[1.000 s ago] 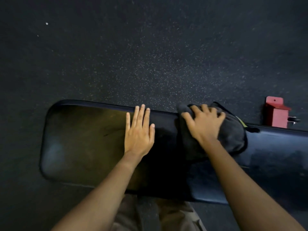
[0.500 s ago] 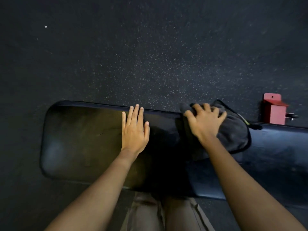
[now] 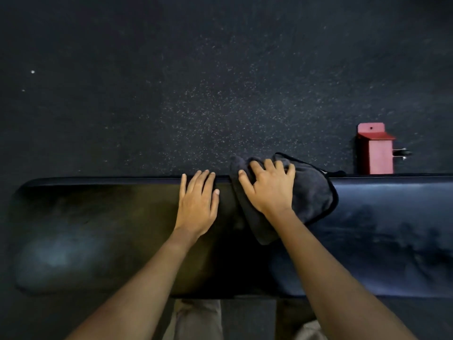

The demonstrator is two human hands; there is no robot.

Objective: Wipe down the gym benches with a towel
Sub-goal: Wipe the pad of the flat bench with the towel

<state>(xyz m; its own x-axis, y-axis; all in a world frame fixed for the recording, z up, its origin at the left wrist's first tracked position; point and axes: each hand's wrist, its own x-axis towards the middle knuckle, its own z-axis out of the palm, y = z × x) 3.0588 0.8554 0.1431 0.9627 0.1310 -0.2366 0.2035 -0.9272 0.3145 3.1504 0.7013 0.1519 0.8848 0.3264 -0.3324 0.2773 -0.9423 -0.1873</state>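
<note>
Head view: left hand (image 3: 197, 204) lies flat, fingers straight, on the table (image 3: 98, 229). Right hand (image 3: 269, 190) grips the towel (image 3: 315, 192), fingers curled.

Bench pad (image 3: 85, 229) open left of left hand (image 3: 197, 204) and right of towel (image 3: 311, 192); red bracket (image 3: 375, 150) blocks far-right edge.

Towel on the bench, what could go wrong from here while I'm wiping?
The towel hangs past the far edge of the bench under your right hand; a push away could drop it onto the floor. Your left hand lies flat beside the towel, so a leftward wipe may bump it and skip the patch beneath.
</note>
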